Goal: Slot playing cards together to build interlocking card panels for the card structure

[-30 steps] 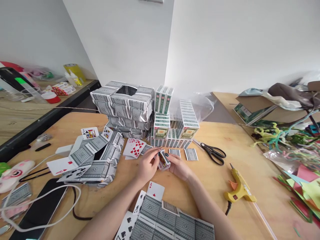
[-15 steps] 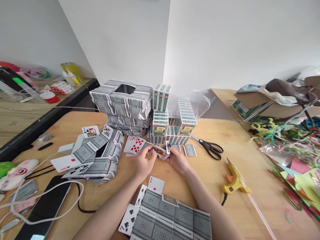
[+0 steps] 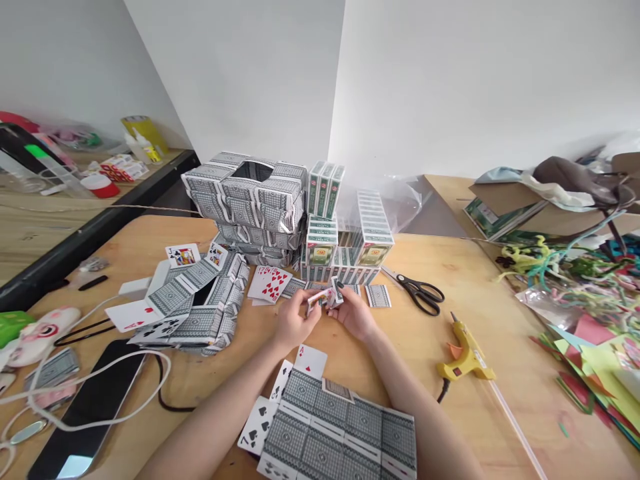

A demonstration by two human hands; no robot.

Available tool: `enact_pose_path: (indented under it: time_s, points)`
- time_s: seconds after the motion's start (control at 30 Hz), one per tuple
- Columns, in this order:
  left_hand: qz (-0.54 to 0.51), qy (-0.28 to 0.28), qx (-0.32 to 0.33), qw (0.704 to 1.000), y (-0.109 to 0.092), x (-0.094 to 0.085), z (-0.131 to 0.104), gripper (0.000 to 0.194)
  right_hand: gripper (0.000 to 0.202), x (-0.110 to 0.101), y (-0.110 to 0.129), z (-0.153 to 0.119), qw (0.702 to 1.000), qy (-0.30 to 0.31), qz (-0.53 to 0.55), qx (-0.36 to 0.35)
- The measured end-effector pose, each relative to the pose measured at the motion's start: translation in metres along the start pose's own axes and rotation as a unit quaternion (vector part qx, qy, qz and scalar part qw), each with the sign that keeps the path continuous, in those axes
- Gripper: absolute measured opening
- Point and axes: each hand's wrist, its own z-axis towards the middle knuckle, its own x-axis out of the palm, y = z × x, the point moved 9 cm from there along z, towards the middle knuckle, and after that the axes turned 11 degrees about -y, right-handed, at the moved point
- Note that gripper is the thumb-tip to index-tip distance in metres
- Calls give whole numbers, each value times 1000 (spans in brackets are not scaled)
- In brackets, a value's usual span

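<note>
My left hand (image 3: 296,319) and my right hand (image 3: 354,313) meet over the middle of the table, both closed on a playing card (image 3: 320,299) that looks bent between them. Its picture side shows in part; fingers hide the rest. Beneath and behind the hands, patterned card backs lie on the wood, with a fan of red number cards (image 3: 270,285) to the left. Close to me, between my forearms, is a panel of joined playing cards (image 3: 340,427). An ace of diamonds (image 3: 311,361) and a seven of spades (image 3: 257,425) stick out at its edge.
Stacked boxes made of cards (image 3: 245,193) and green card packs (image 3: 323,247) stand at the back. Black scissors (image 3: 423,295) and a yellow glue gun (image 3: 466,353) lie right. A half-covered card box (image 3: 215,320), a phone (image 3: 90,407) and white cable lie left.
The card between my hands has gone from flatter to more folded, and my left fingers have shifted along it toward the right hand. The whole view has moved slightly.
</note>
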Motion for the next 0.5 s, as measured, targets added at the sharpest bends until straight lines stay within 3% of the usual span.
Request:
enact_pose_path:
  time_s: [0.1,0.27,0.4,0.5]
  points:
    - [-22,63,37,997,-13,9,-3,9,11,4,3,-2,1000,8,7,-15]
    - [-62,89,41,993,-14,14,-3,14,9,5,4,-2,1000,9,4,-20]
    - [-93,-1,-7,996,1,3,-1,16,17,6,2,-3,1000,25,-11,-1]
    - [-130,-49,-32,990,8,-4,-1,28,22,7,1,-4,999,33,-14,10]
